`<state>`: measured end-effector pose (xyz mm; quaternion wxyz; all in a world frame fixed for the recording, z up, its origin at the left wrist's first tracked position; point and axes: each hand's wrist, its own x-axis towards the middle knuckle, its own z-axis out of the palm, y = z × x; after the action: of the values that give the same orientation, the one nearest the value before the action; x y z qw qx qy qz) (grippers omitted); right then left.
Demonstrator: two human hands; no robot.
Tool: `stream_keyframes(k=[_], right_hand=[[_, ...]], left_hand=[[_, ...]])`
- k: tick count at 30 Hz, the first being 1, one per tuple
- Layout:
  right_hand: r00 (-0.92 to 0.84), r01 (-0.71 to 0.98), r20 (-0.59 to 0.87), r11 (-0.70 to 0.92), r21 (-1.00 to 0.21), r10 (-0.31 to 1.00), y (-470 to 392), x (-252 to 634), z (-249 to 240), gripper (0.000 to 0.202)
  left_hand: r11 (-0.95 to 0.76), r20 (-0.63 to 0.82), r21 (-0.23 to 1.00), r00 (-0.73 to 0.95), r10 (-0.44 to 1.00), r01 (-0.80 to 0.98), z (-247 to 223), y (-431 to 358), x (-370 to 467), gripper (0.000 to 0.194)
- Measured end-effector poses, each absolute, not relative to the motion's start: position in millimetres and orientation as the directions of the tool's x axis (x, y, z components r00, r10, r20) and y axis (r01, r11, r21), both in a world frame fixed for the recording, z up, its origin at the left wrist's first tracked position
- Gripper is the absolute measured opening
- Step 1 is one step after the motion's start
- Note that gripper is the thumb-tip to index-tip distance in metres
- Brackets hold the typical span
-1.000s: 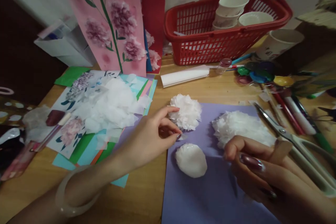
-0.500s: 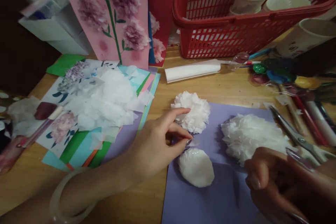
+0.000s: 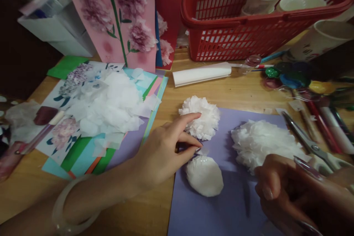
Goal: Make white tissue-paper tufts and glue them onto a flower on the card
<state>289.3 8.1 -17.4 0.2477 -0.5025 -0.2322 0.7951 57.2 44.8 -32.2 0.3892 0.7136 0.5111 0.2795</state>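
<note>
My left hand [image 3: 160, 151] pinches a small piece of white tissue paper [image 3: 204, 151] between thumb and finger, just above a round white disc [image 3: 205, 177] with ruffled paper along its top edge. Its index finger reaches over a small white tissue-paper flower [image 3: 200, 118]. A larger white tissue flower [image 3: 260, 142] lies to the right on the purple sheet [image 3: 235, 206]. In front of that flower my right hand [image 3: 290, 191] is raised with its fingers curled closed. Whatever it holds, if anything, is hidden.
White tissue pieces [image 3: 110, 103] are heaped on coloured papers at left. Behind stand a pink flower picture [image 3: 107, 48] and a red basket [image 3: 215, 33] with paper cups. Scissors [image 3: 315, 147], pens and paint pots [image 3: 293, 79] crowd the right. A folded white paper [image 3: 201, 75] lies behind.
The whole view has shifted slightly. My right hand has moved a little to the left; my left hand keeps its pinch in the same place by the disc.
</note>
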Motion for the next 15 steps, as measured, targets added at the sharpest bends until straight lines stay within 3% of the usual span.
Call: stream_keyframes(k=[3, 8, 12, 15], right_hand=[[-0.422, -0.213, -0.626, -0.743, -0.634, 0.656, 8, 291, -22, 0.049], [-0.608, -0.407, -0.338, -0.648, -0.644, 0.718, 13, 288, -27, 0.044], [-0.640, -0.417, -0.299, -0.646, -0.640, 0.708, 15, 285, -26, 0.044], [-0.553, -0.396, -0.288, -0.550, -0.735, 0.782, 12, 292, -32, 0.051]], left_hand=[[-0.172, 0.006, 0.842, 0.310, 0.951, 0.511, -32, 44, 57, 0.057], [-0.125, -0.070, 0.846, 0.340, 0.938, 0.518, -28, 45, 57, 0.058], [-0.089, -0.129, 0.864, 0.390, 0.912, 0.496, -25, 48, 55, 0.058], [-0.069, -0.141, 0.880, 0.398, 0.907, 0.470, -25, 50, 53, 0.057]])
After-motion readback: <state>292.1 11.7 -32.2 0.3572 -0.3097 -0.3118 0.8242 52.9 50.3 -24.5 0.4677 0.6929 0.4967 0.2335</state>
